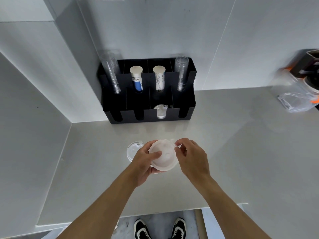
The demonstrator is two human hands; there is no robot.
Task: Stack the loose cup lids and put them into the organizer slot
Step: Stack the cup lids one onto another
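Your left hand (144,160) cupped the round translucent lid stack (164,155), right hand (191,156) pinched its rim, another lid (133,149) lay flat on the smooth desk (233,152).

Even, bright, diffuse light filled the scene, casting only soft shadows. Wide-angle distortion bent the wall panels (51,66) at the edges. The clutter at right (300,83) was blurred.

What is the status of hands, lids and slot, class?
Both hands, left hand and right hand, holding lid stack. One lid loose on counter. Organizer slot path clear.
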